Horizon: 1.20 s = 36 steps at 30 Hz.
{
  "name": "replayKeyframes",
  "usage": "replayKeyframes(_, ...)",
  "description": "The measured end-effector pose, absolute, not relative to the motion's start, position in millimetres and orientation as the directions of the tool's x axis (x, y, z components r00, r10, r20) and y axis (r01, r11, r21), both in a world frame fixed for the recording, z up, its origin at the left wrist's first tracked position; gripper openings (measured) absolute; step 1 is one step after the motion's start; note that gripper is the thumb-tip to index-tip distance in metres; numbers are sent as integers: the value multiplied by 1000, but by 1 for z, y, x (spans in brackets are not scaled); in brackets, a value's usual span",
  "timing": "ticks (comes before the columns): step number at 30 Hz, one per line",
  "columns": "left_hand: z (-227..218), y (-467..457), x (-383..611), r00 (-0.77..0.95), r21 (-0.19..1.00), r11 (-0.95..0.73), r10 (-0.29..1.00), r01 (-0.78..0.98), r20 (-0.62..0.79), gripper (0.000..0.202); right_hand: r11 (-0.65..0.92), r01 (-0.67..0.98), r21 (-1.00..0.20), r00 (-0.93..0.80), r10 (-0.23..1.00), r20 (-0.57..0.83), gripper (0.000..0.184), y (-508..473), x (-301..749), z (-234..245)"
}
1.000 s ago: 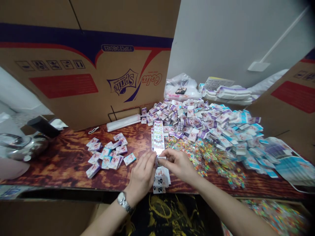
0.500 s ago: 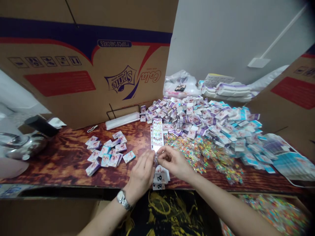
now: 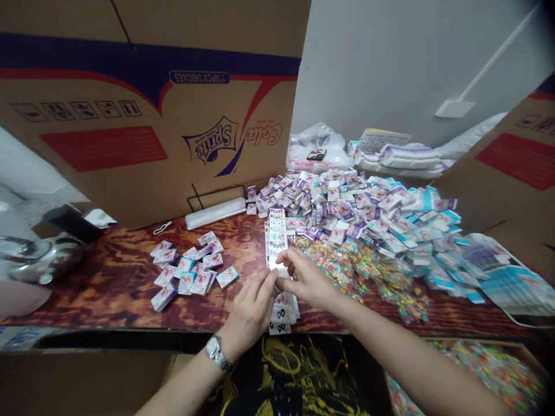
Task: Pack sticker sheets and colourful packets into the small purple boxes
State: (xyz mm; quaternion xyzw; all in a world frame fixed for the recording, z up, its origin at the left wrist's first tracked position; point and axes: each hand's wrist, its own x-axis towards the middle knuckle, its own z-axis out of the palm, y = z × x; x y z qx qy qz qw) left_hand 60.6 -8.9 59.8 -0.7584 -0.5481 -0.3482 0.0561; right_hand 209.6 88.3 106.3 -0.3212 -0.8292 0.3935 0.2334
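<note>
My left hand (image 3: 251,303), with a silver watch (image 3: 214,348) on its wrist, is at the front middle of the table. Its fingers are closed together, and what they hold is hidden. My right hand (image 3: 307,280) meets it fingertip to fingertip. Its thumb and forefinger are apart, and a patch of white shows between them. Both hands lie over a strip of printed stickers (image 3: 277,231), which runs away from me. Nearer the edge, below my hands, lie white printed sheets (image 3: 281,315) with black marks. To the left are several small white, purple and blue boxes (image 3: 202,283).
A heap of small cartons (image 3: 347,202) and candy packets (image 3: 342,260) fills the right. A big cardboard box (image 3: 151,133) stands behind. A clear plastic roll (image 3: 215,213), a metal kettle (image 3: 43,257) and flattened cartons (image 3: 515,283) are also here. More candy (image 3: 472,375) sits below the edge.
The right thumb and forefinger, pinched together before, have spread apart, and the forefinger has moved up over the sticker strip. The small purple-and-white thing between the hands is now hidden.
</note>
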Motion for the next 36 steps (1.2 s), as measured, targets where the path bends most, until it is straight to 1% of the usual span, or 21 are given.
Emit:
replayKeyframes(1,60,-9,61,162,299,-399,793,867,587,54,427,326,-843,-704,705,85,25,91,209,103)
replayKeyframes(3,60,-10,62,164,326,-407,803,853,573,52,280,274,-920,-754,657,-24,24,96,208,98)
replayKeyframes(5,60,-11,62,152,375,-414,813,829,562,49,155,241,-958,-782,615,-97,22,97,207,94)
replayKeyframes(7,59,-12,62,130,435,-417,824,798,551,45,104,219,-970,-768,632,-105,24,95,206,92)
replayKeyframes(11,59,-12,61,76,539,-395,851,744,519,41,52,151,-987,-735,673,-78,25,87,206,93)
replayKeyframes(13,61,-12,60,39,573,-367,863,733,503,39,64,118,-991,-754,655,-48,23,84,209,96)
replayKeyframes(14,62,-12,59,22,586,-351,869,731,494,38,101,109,-989,-758,652,-17,23,82,211,98)
replayKeyframes(15,64,-12,59,3,599,-334,875,728,484,37,170,105,-980,-752,658,34,23,80,214,100)
replayKeyframes(16,65,-12,59,-14,611,-318,880,725,475,35,271,112,-956,-735,670,104,23,78,217,103)
replayKeyframes(17,66,-12,59,-29,624,-304,885,720,465,34,391,131,-911,-713,676,188,22,75,220,105)
replayKeyframes(19,68,-12,59,-49,643,-291,889,708,456,32,603,190,-775,-678,651,341,16,69,223,109)
replayKeyframes(21,69,-13,61,-46,652,-301,887,696,459,33,705,238,-668,-670,617,413,12,64,223,112)
replayKeyframes(22,69,-13,62,-39,650,-311,884,693,465,33,718,253,-649,-667,615,420,13,62,221,112)
replayKeyframes(24,68,-14,64,-27,637,-331,875,697,484,35,702,260,-663,-665,628,404,15,59,218,112)
replayKeyframes(26,66,-14,64,-23,611,-343,860,714,509,37,627,242,-740,-648,672,358,16,58,214,108)
replayKeyframes(28,64,-14,63,-15,578,-349,847,738,531,39,490,205,-847,-604,744,285,25,57,211,103)
replayKeyframes(30,63,-13,62,-10,541,-348,835,766,550,40,394,178,-902,-557,796,238,28,55,208,98)
replayKeyframes(31,63,-13,62,-11,524,-343,829,780,559,41,394,174,-903,-544,803,245,25,54,207,96)
replayKeyframes(33,64,-13,62,-20,503,-329,821,799,570,41,445,169,-879,-536,790,297,17,52,205,95)
replayKeyframes(34,64,-13,62,-26,499,-323,820,804,572,41,457,158,-875,-535,785,313,16,52,205,95)
replayKeyframes(36,65,-13,64,-35,503,-309,825,807,564,41,407,122,-905,-538,794,285,17,52,203,96)
